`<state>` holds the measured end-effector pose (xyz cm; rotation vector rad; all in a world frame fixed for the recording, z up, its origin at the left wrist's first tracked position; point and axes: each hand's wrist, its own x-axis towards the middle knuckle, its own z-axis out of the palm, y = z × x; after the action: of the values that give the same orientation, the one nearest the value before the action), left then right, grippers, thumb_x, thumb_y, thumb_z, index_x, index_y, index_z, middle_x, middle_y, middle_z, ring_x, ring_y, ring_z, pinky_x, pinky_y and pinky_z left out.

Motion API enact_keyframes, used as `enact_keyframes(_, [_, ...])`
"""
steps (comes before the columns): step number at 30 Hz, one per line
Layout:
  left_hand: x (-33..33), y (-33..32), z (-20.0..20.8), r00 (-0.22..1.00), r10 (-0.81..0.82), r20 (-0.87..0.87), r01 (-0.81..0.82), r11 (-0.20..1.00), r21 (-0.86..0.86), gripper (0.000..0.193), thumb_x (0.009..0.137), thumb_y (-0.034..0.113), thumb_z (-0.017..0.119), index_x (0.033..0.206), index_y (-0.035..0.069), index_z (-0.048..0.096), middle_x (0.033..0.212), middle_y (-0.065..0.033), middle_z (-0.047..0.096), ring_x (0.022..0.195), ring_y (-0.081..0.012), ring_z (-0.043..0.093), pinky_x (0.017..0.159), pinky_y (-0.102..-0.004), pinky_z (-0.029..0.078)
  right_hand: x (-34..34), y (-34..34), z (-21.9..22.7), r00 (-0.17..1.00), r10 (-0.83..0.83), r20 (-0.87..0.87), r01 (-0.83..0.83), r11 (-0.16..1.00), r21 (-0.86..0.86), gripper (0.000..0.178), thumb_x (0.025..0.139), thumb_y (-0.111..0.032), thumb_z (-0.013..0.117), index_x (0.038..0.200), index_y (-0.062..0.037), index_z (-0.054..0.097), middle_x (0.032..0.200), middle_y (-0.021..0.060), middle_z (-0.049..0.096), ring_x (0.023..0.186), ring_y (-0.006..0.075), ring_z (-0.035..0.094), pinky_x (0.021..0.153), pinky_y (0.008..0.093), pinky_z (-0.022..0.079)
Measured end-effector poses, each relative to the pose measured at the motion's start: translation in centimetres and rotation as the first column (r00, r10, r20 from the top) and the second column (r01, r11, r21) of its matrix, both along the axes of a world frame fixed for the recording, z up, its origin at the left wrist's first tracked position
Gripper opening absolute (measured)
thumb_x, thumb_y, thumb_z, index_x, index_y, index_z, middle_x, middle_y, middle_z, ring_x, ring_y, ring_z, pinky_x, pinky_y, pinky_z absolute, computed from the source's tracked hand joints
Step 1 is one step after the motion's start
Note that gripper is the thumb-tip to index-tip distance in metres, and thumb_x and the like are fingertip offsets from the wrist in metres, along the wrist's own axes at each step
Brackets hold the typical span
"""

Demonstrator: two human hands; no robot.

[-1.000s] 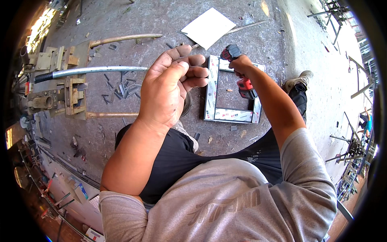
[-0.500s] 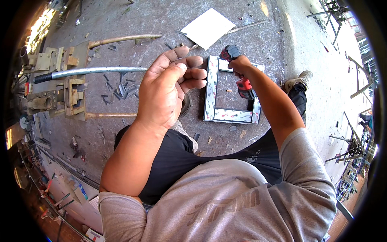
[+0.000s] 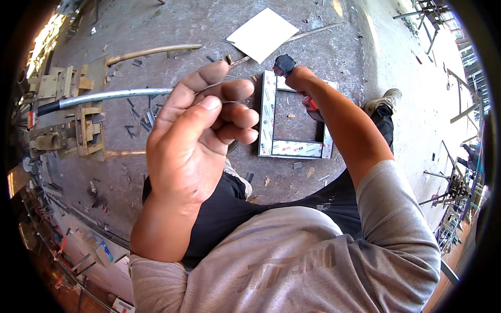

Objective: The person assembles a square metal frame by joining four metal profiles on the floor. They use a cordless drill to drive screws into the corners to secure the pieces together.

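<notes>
My left hand (image 3: 182, 146) is raised close in front of me, its fingers loosely bent and apart. Nothing shows between thumb and fingertips, though part of the palm is hidden. Farther off, my right hand (image 3: 301, 78) grips a red and black cordless drill (image 3: 285, 63) by its handle. The drill's head is over the far left corner of a rectangular frame (image 3: 267, 117) lying on the ground. White printed film covers the frame's bars. My right forearm hides part of its right side and much of the drill's body.
A white square sheet (image 3: 263, 35) lies beyond the frame, with a rope (image 3: 315, 32) beside it. To the left stands a metal bench tool (image 3: 68, 112) with long handles. Dark metal offcuts (image 3: 142, 121) are scattered near it. My shoe (image 3: 383, 101) rests right of the frame.
My left hand has come nearer and looks larger, shifted slightly left. The right hand has moved a little left with the drill, whose red base is now more hidden behind my forearm.
</notes>
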<state>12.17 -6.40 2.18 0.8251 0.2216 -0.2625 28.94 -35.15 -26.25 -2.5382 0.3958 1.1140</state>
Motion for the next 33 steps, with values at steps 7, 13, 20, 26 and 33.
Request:
enact_keyframes(7, [0.3, 0.3, 1.0, 0.996, 0.071, 0.047, -0.069, 0.997, -0.037, 0.045, 0.105, 0.005, 0.05, 0.149, -0.001, 0.05, 0.134, -0.0186, 0.067, 0.089, -0.0159, 0.069, 0.071, -0.0278, 0.058, 0.4, -1.7, 0.0, 0.998, -0.066, 0.011, 0.065, 0.995, 0.072, 0.023, 0.091, -0.014, 0.054, 0.086, 0.0041, 0.066, 0.07, 0.0154, 0.067, 0.056, 0.0259, 0.065, 0.049, 0.0422, 0.051])
enact_keyframes(13, [0.7, 0.3, 0.3, 0.991, 0.104, 0.09, -0.094, 0.99, -0.108, 0.047, 0.106, 0.002, 0.047, 0.154, -0.002, 0.045, 0.141, -0.0201, 0.063, 0.086, -0.0137, 0.06, 0.072, -0.0277, 0.054, 1.4, -1.6, -0.3, 1.0, -0.008, 0.007, 0.007, 0.998, 0.056, 0.014, 0.086, -0.014, 0.062, 0.08, -0.0015, 0.064, 0.067, 0.0087, 0.064, 0.051, 0.0202, 0.061, 0.045, 0.0383, 0.049])
enact_keyframes(20, [1.0, -0.4, 0.4, 0.993, 0.114, 0.037, -0.11, 0.989, -0.098, 0.049, 0.104, 0.0, 0.047, 0.153, -0.005, 0.044, 0.141, -0.0203, 0.062, 0.09, -0.0151, 0.058, 0.077, -0.0292, 0.051, 1.7, -0.6, 1.1, 0.997, 0.067, -0.047, -0.068, 0.998, -0.003, 0.017, 0.086, -0.01, 0.052, 0.085, -0.0003, 0.066, 0.069, 0.0122, 0.066, 0.055, 0.0224, 0.062, 0.049, 0.0394, 0.051])
enact_keyframes(26, [1.1, -0.7, -0.1, 0.994, 0.107, 0.019, -0.105, 0.991, -0.083, 0.044, 0.105, 0.003, 0.049, 0.148, -0.001, 0.052, 0.136, -0.0175, 0.065, 0.096, -0.0147, 0.062, 0.082, -0.0303, 0.053, 1.0, -0.7, 1.4, 0.995, 0.098, -0.005, -0.098, 0.995, 0.004, 0.025, 0.089, -0.013, 0.05, 0.093, 0.0005, 0.071, 0.076, 0.0144, 0.07, 0.059, 0.024, 0.066, 0.053, 0.0405, 0.053])
enact_keyframes(33, [1.0, -0.3, -1.7, 0.99, 0.129, 0.06, -0.127, 0.991, -0.035, 0.036, 0.105, 0.005, 0.056, 0.141, 0.003, 0.06, 0.126, -0.0134, 0.071, 0.094, -0.0156, 0.067, 0.081, -0.0307, 0.055, 0.6, 0.8, 1.8, 0.994, 0.113, -0.005, -0.113, 0.993, -0.023, 0.029, 0.093, -0.016, 0.05, 0.098, 0.0017, 0.072, 0.079, 0.0157, 0.072, 0.063, 0.0257, 0.069, 0.056, 0.0422, 0.056])
